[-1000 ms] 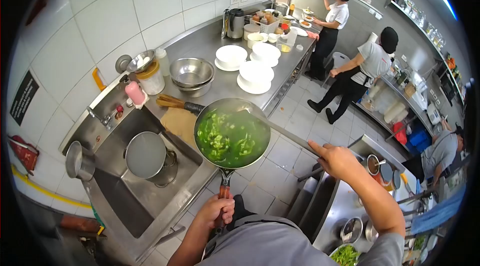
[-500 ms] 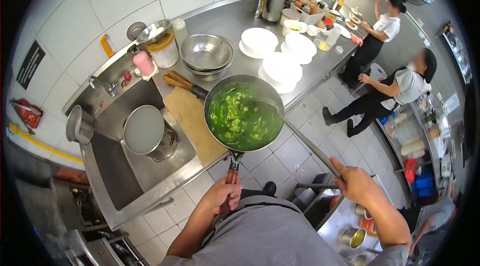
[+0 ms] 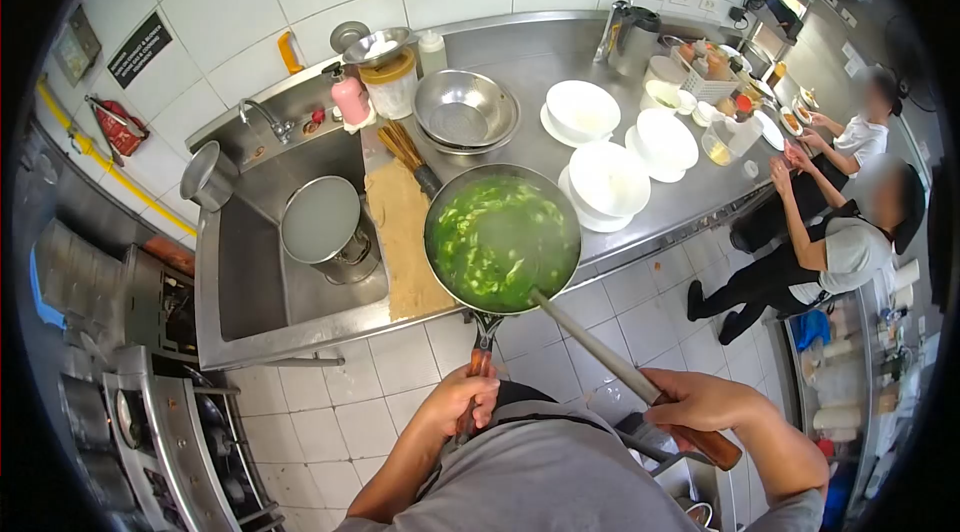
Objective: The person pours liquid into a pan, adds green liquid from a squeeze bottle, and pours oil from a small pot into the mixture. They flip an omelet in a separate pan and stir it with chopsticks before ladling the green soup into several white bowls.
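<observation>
My left hand [image 3: 466, 402] is closed around the wooden handle of a deep pan [image 3: 570, 277], held level by the counter's front edge. Inside is a green soup [image 3: 500, 232] with pale, egg-like pieces and some steam. My right hand [image 3: 705, 402] grips a long-handled ladle [image 3: 600, 350] near its wooden end. The ladle's head is under the soup, hidden from sight. Beyond the pan, white bowls [image 3: 607, 179] stand on white saucers; the nearest one is close to the pan's right rim.
A sink [image 3: 250, 277] at left holds a pot of cloudy liquid [image 3: 320, 220]. Stacked metal bowls [image 3: 467, 112], a bamboo brush [image 3: 405, 152] and a pink pump bottle [image 3: 347, 97] sit behind the pan. Two people [image 3: 850, 242] stand at the counter's right end.
My view has swung to the right. The ladle has moved toward me, its head now near the pan's front rim. The nearer person has raised their hands toward the counter.
</observation>
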A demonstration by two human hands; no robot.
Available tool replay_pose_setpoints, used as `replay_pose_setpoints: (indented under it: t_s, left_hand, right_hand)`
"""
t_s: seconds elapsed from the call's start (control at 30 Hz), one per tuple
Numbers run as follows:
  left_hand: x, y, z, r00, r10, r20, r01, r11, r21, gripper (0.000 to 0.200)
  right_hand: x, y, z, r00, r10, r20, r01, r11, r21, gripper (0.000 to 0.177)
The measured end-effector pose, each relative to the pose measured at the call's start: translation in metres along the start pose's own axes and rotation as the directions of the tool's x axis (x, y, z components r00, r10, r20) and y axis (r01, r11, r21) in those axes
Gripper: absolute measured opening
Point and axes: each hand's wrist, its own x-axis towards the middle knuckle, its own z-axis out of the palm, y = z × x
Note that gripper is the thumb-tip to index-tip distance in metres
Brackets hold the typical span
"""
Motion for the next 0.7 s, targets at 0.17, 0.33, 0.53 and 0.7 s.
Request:
replay_pose_setpoints:
  t_s: [0.17,0.33,0.53,0.7]
  left_hand:
    - [0.011,-0.004,-0.005,1.0,-0.007,0.013,0.008,0.999,-0.054,0.022]
    - [0.014,-0.007,0.0,1.0,0.003,-0.024,-0.005,0.997,-0.074,0.022]
    - [0.025,-0.029,0.023,0.993,0.111,-0.029,-0.114,0.974,-0.194,0.021]
    - [0.049,-0.051,0.055,0.974,0.187,-0.126,-0.215,0.94,-0.264,0.016]
  right_hand:
    - [0.031,0.004,-0.003,0.976,-0.13,0.174,0.033,0.881,0.472,0.048]
    - [0.052,0.017,-0.014,0.96,-0.213,0.18,0.085,0.837,0.54,0.06]
    - [0.053,0.027,-0.06,0.971,-0.236,-0.033,0.227,0.96,-0.164,0.063]
    - [0.094,0.066,-0.118,0.919,-0.393,-0.013,0.369,0.874,-0.316,0.057]
